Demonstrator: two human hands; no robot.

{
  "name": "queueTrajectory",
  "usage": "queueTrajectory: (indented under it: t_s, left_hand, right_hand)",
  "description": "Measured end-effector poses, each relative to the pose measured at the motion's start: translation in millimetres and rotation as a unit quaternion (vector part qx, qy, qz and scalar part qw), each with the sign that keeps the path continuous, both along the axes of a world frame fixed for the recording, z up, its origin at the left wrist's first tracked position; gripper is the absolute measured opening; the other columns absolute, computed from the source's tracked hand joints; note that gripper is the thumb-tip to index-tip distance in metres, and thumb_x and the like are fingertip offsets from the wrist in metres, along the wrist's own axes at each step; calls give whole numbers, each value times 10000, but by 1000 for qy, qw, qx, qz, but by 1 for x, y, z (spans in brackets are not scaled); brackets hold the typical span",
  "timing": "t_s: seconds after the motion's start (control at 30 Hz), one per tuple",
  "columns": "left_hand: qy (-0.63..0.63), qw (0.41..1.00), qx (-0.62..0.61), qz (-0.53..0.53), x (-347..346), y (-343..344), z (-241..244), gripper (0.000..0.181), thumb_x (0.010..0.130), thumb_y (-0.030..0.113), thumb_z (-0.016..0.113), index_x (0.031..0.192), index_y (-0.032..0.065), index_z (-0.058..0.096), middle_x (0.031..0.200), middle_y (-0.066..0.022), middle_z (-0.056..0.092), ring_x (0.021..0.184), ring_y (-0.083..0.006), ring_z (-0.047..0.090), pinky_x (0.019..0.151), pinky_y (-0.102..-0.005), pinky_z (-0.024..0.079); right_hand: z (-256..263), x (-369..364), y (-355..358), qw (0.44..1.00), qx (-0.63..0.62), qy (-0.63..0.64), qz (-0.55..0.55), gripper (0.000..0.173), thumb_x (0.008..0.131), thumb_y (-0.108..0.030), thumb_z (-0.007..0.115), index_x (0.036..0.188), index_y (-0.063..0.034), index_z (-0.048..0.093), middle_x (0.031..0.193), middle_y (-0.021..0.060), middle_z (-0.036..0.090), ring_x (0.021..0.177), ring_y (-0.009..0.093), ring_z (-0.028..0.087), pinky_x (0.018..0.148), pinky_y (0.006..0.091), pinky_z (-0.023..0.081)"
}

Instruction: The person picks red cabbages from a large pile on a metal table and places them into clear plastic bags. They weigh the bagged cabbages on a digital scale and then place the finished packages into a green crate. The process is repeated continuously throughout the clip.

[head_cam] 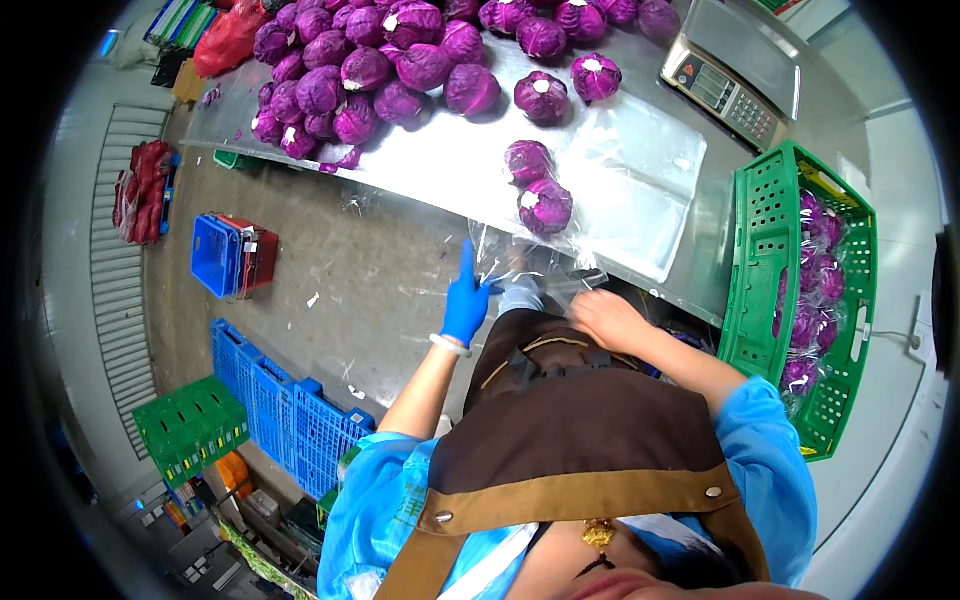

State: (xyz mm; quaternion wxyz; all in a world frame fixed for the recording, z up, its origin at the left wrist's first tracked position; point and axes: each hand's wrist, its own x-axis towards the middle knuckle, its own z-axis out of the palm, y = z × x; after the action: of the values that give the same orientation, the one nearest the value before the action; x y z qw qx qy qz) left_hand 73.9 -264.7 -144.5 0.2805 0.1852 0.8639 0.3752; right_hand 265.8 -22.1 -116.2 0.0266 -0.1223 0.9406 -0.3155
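Note:
My left hand (466, 306), in a blue glove, is off the table's front edge with its index finger extended and thumb apart, against a clear plastic bag (487, 259). Whether it grips any film cannot be told. My bare right hand (600, 316), slightly blurred, has its fingers curled at the bag's right-hand part. Two red cabbages, a rear one (528, 161) and a front one (546, 208), sit together at the table edge, with clear film around them. Beside them on the steel table (442, 169) lies a stack of flat clear bags (645, 187).
Loose red cabbages (360, 69) are heaped at the back left. A digital scale (720, 94) stands back right. At right, a green crate (757, 300) holds bagged cabbages (814, 285). Blue and red baskets (214, 255), blue pallets (277, 409) and green crates (191, 427) are at left.

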Motion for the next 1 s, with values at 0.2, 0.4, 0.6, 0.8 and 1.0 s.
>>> queueTrajectory:
  t_s: [0.2, 0.4, 0.6, 0.8, 1.0]
  left_hand:
    - [179, 971, 8, -159, -17, -28, 34, 649, 952, 92, 584, 1537, 113, 305, 922, -157, 730, 769, -332, 696, 690, -387, 525]
    - [460, 774, -50, -433, -60, 13, 51, 595, 800, 91, 623, 1382, 192, 554, 1475, -92, 480, 1343, -235, 470, 1119, -439, 353]
    - [397, 737, 29, -546, -81, 27, 33, 445, 833, 184, 654, 1277, 161, 639, 1388, -31, 577, 1264, -245, 551, 1078, -427, 413]
    - [-65, 973, 183, -124, -94, 19, 34, 196, 931, 204, 661, 879, 36, 746, 900, -100, 743, 836, -160, 694, 736, -289, 535]
    - [-236, 958, 95, 131, -88, 59, -12, 246, 904, 227, 684, 798, 6, 701, 696, -44, 651, 572, -101, 545, 534, -262, 418]
  right_hand:
    - [7, 102, 40, 742, 178, -619, 187, 292, 824, -141, 593, 1096, -51, 647, 1128, 141, 647, 1083, 326, 599, 897, 421, 497]
    - [-10, -19, 80, 967, 209, 136, -45, 461, 826, -119, 564, 1279, -36, 565, 1445, 116, 478, 1355, 315, 434, 1144, 443, 353]
    - [-45, -78, 72, 962, 136, 209, 114, 376, 856, -142, 631, 1228, -90, 640, 1406, 83, 545, 1351, 279, 461, 1140, 443, 374]
    - [-46, -70, 86, 867, -454, -117, -168, 298, 968, -269, 619, 923, 18, 686, 986, 92, 737, 971, 212, 700, 869, 348, 567]
    - [-82, -104, 64, 701, -470, -285, -453, 432, 981, -388, 592, 757, -21, 638, 644, 79, 644, 465, 137, 569, 440, 277, 473]
